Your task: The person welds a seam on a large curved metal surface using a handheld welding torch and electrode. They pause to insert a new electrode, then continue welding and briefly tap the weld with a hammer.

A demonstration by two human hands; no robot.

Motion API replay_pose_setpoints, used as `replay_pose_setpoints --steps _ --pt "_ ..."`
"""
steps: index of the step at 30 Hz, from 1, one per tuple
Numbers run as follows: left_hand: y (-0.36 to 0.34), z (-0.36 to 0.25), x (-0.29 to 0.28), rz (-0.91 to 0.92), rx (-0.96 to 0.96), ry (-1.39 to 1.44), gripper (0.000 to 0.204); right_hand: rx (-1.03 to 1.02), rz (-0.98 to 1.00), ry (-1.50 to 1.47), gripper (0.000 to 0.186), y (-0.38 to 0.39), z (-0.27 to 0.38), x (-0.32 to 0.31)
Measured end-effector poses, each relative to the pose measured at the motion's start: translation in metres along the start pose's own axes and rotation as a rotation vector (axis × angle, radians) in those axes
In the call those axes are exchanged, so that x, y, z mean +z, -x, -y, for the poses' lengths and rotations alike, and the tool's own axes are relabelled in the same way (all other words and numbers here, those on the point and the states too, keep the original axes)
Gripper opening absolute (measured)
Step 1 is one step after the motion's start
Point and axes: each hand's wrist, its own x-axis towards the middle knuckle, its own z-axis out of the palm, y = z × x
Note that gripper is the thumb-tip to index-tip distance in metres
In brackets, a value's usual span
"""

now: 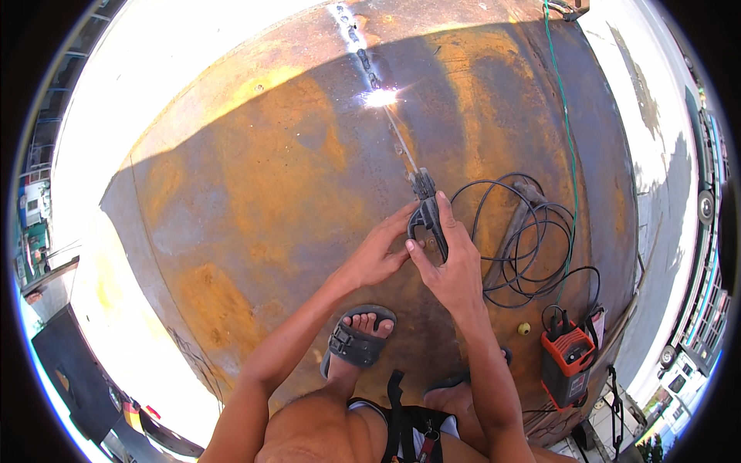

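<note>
My right hand (451,266) grips a black electrode holder (424,189) at the middle of the view. My left hand (378,251) is curled against the holder's left side, its fingertips partly hidden. A thin rod (401,139) runs up from the holder to a bright arc (380,97) with sparks. Above the arc, a dark, lumpy line (361,55) with a white, powdery border runs along the rusty curved steel surface (247,193) under my feet.
A black cable coil (517,255) lies over a grey metal bar at right, near an orange welding machine (567,363) and a small yellow object (524,329). A green cord (563,116) runs along the right. Vehicles (706,207) stand beyond the surface's edge. My sandalled foot (359,339) is below my hands.
</note>
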Motion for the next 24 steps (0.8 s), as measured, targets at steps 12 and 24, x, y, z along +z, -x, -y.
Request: replay_pose_setpoints --steps 12,24 --pt "-0.0016 -0.0018 -0.0001 0.005 -0.009 0.0 0.06 0.005 0.001 0.014 0.088 0.0001 -0.0009 0.0001" --pt "-0.0027 -0.0032 -0.0004 0.005 -0.006 0.004 0.059 0.009 0.007 0.004 0.088 -0.0004 0.0005 -0.001"
